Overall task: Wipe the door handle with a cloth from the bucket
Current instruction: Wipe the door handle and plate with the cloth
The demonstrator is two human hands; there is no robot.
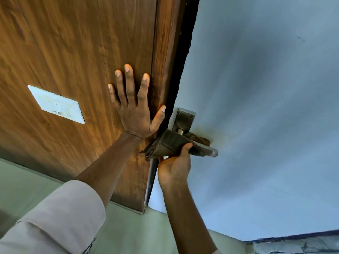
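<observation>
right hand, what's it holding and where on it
The right hand grips a folded dark cloth, wrapped over the door handle, thumb on top. The handle's tip stays bare.

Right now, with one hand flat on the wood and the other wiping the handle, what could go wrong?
The left hand has its thumb at the dark gap beside the blue door; if the door swings, it might get pinched. The right hand pinches the folded cloth over the door handle; hard pressure might push the lever down.
</observation>
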